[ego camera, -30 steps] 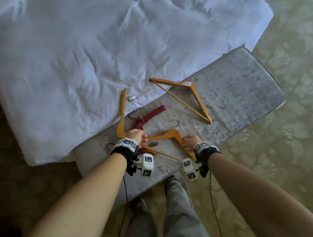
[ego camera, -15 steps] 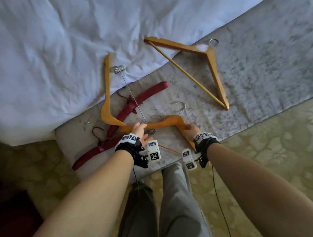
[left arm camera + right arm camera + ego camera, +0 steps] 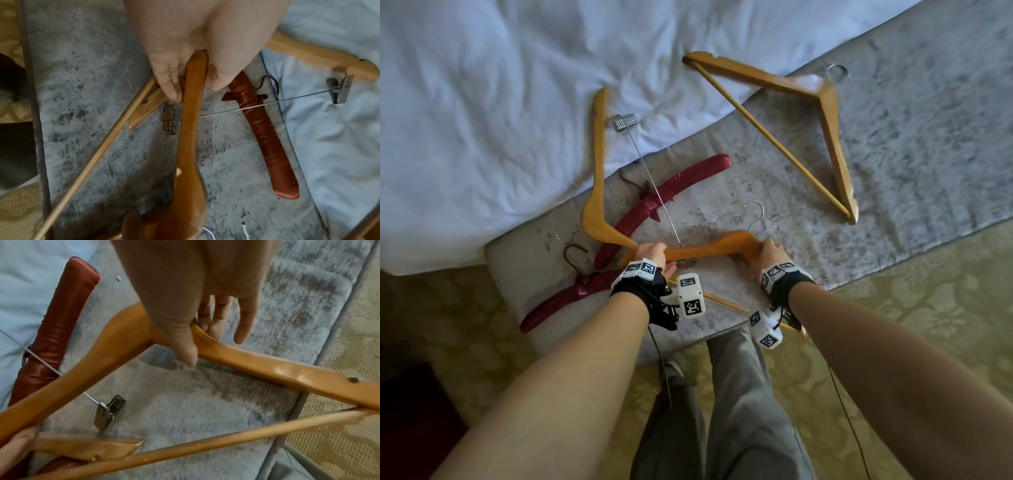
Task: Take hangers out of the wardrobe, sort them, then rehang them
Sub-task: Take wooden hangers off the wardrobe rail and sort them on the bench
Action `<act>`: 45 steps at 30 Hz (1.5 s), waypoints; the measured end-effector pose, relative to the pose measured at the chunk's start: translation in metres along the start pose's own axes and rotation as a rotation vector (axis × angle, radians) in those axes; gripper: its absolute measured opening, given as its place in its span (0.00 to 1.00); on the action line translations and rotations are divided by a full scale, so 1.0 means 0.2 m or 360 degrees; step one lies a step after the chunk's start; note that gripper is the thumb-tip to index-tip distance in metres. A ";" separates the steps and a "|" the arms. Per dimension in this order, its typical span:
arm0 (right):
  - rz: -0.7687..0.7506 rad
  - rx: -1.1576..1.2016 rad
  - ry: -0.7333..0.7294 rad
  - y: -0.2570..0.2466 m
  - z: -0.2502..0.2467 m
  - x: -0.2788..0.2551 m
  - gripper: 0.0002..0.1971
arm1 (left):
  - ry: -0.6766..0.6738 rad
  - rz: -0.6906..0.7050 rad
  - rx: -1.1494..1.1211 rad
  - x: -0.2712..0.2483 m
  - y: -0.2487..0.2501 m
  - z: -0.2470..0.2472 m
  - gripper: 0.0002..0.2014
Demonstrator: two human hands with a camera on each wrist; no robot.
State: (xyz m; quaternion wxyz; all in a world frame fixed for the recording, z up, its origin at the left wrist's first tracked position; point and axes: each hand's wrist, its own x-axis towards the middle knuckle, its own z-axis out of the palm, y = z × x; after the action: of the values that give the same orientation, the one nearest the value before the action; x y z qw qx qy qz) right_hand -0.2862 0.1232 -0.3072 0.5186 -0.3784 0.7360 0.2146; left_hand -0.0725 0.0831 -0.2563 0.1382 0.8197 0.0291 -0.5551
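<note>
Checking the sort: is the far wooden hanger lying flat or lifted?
Flat: the far wooden hanger lies untouched across bench and duvet.

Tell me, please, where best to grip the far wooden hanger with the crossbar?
Probably the wooden hanger at its neck below the metal hook, coming from above. It lies flat on the grey bench, nothing on it, and the neck is its balance point, so it should lift level.

Camera view dips and closes in vs 1 s ago: second red padded hanger (image 3: 571, 301) at the bench's left end is now in frame, white duvet (image 3: 482, 102) fills less of it. Left hand (image 3: 650, 255) slides from the clip hanger (image 3: 599, 192) elbow to the near wooden hanger's (image 3: 709, 248) left arm end. Right hand (image 3: 770, 251) grips nearer that hanger's neck. Hanger itself sits slightly further right.
</note>
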 end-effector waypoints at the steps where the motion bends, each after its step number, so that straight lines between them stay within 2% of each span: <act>1: -0.0041 -0.0021 0.0012 0.00 0.00 -0.01 0.33 | 0.0022 0.0033 0.0003 0.00 -0.01 -0.01 0.09; 4: -0.0097 -0.0051 -0.0026 -0.03 0.00 -0.09 0.31 | 0.0079 0.0163 0.0033 -0.05 -0.03 -0.08 0.08; 8: -0.0165 0.0110 -0.0012 -0.12 -0.03 -0.27 0.24 | 0.0173 0.0324 -0.0017 -0.17 -0.03 -0.20 0.06; 13: -0.0413 0.0226 0.0062 -0.32 -0.05 -0.58 0.20 | 0.0041 0.0403 -0.0389 -0.37 -0.03 -0.45 0.27; 15: -0.0481 0.0294 0.0076 -0.43 -0.04 -0.72 0.19 | 0.0034 0.0466 -0.0564 -0.48 -0.01 -0.59 0.24; 17: -0.0549 0.0345 0.0097 -0.53 0.00 -0.86 0.22 | 0.0051 0.0504 -0.0773 -0.59 0.00 -0.73 0.16; 19: -0.0645 0.0362 0.0140 -0.64 0.05 -1.02 0.21 | -0.0037 0.0446 -0.0936 -0.70 0.00 -0.91 0.06; 22: -0.0857 0.0265 0.0179 -0.81 0.15 -1.29 0.16 | -0.0186 0.0415 -0.1081 -0.81 -0.05 -1.20 0.08; 24: -0.1061 0.0146 0.0167 -0.94 0.25 -1.47 0.13 | -0.0303 0.0451 -0.1031 -0.89 -0.11 -1.41 0.07; 27: -0.1297 -0.0054 0.0184 -1.11 0.43 -1.81 0.20 | -0.0447 0.0572 -0.0861 -1.05 -0.24 -1.74 0.09; 30: -0.1528 -0.0302 0.0202 -1.26 0.63 -2.23 0.20 | -0.0509 0.0722 -0.0791 -1.24 -0.39 -2.08 0.07; 35: -0.1886 -0.0598 0.0260 -1.45 1.03 -2.88 0.18 | -0.0380 0.0981 -0.0786 -1.61 -0.68 -2.67 0.21; 38: -0.2152 -0.0671 0.0244 -1.51 1.27 -3.28 0.13 | -0.0287 0.1115 -0.0934 -1.81 -0.89 -3.01 0.20; 41: -0.2402 -0.0774 0.0248 -1.53 1.51 -3.68 0.08 | -0.0121 0.1239 -0.1154 -2.01 -1.11 -3.32 0.12; 43: -0.2558 -0.0849 0.0180 -1.52 1.66 -3.92 0.09 | 0.0033 0.1290 -0.1320 -2.11 -1.23 -3.51 0.14; 45: -0.2717 -0.0890 0.0055 -1.51 1.79 -4.16 0.14 | 0.0190 0.1328 -0.1476 -2.21 -1.36 -3.69 0.18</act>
State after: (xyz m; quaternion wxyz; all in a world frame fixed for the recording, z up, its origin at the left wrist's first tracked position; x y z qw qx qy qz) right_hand 0.3105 0.4684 0.3533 0.3793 -0.9123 0.1328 -0.0784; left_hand 0.3694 0.5821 0.3527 0.6829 0.6464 -0.0479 -0.3371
